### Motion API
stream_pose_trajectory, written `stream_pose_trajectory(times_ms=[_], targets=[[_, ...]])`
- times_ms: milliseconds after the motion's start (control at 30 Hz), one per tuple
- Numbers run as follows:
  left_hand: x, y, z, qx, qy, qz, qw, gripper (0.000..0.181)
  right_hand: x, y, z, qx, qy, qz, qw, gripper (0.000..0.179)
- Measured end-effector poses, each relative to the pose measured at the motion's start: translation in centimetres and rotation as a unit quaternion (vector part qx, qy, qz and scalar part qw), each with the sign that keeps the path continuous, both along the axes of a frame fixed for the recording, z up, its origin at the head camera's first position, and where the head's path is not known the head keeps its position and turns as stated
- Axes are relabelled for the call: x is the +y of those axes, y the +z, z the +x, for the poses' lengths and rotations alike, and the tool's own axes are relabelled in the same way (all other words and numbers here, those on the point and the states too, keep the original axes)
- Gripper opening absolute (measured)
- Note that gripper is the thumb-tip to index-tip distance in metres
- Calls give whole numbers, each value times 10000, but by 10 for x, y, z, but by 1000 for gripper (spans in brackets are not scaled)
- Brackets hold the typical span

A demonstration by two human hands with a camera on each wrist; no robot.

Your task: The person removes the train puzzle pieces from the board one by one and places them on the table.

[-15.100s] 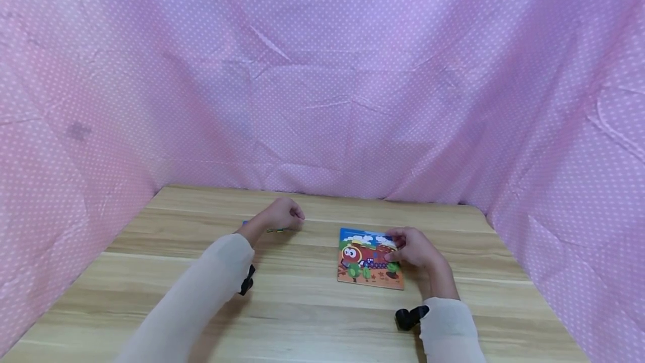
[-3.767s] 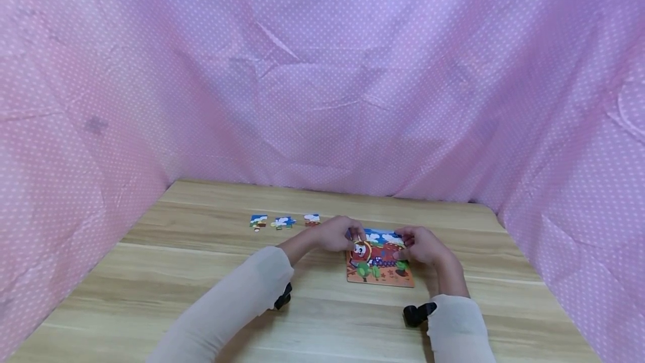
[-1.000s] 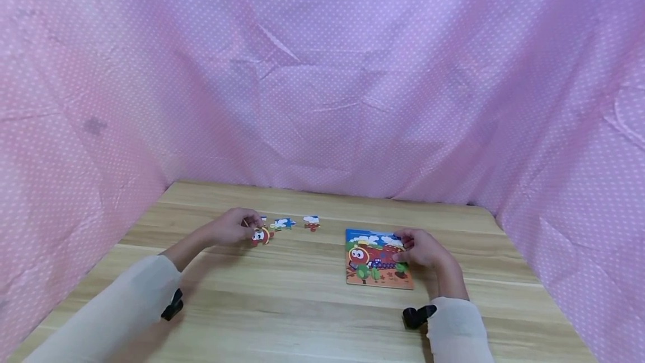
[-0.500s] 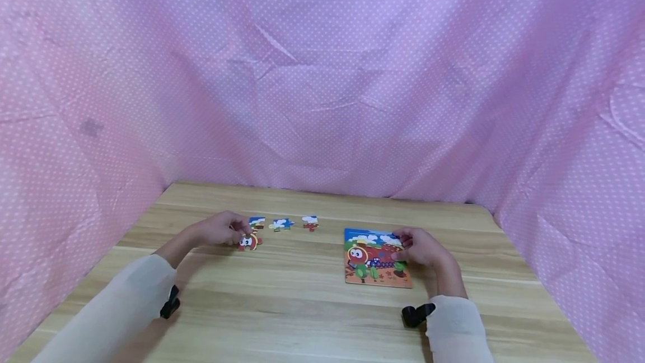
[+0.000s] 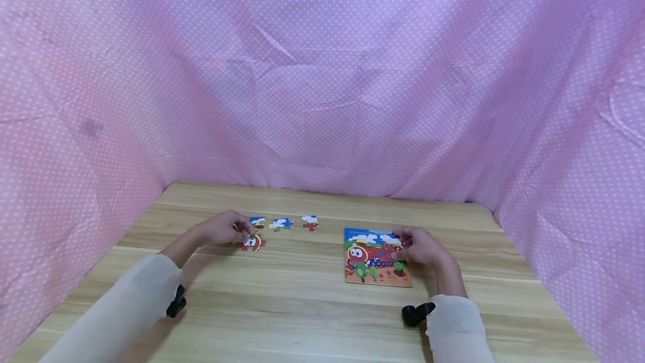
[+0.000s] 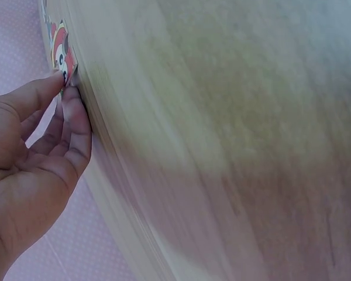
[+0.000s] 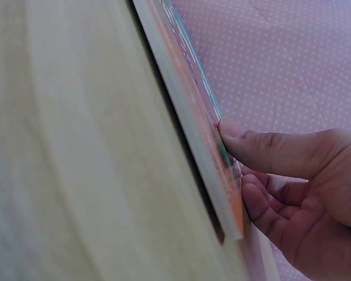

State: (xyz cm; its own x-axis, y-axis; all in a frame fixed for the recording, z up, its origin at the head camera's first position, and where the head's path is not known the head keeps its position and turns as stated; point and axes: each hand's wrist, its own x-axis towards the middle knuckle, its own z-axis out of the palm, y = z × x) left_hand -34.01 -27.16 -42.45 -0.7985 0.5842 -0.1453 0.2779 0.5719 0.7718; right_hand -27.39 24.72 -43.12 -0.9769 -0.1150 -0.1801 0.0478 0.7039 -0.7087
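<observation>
My left hand (image 5: 224, 228) pinches a jigsaw puzzle piece (image 5: 253, 243) showing a red face with white eyes, low over the table's left half. In the left wrist view, thumb and forefinger hold the edge of this piece (image 6: 61, 55). Three other pieces lie just beyond: a blue-and-white one (image 5: 257, 222), a cloud piece (image 5: 282, 224) and a white-and-red one (image 5: 310, 222). My right hand (image 5: 419, 246) grips the right edge of a square puzzle board (image 5: 373, 274) with a train picture. In the right wrist view the thumb lies on the board's face, other fingers along its side.
The light wooden table (image 5: 282, 312) carries everything. A pink dotted cloth (image 5: 322, 99) hangs behind it and at both sides. Each wrist wears a black camera, such as the right one (image 5: 417, 315).
Three pieces now lie in a row at the left. My left hand has carried the face piece from the board to beside them, then shifted it slightly. My right hand stays on the board.
</observation>
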Motion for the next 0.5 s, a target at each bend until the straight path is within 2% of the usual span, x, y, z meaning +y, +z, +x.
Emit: stream_pose_trajectory(times_ms=[200,367,500], targets=[[2,0,1,143,129,-145,9997,19,0,1,-1,27,-13,-18,10000,54],[4,-1,1,227,284,-270,9990,10,0,1,0,24,-2,-1,10000,55],[3,-2,0,443,242,-368,9980,8,0,1,0,11,-3,-9,10000,54]])
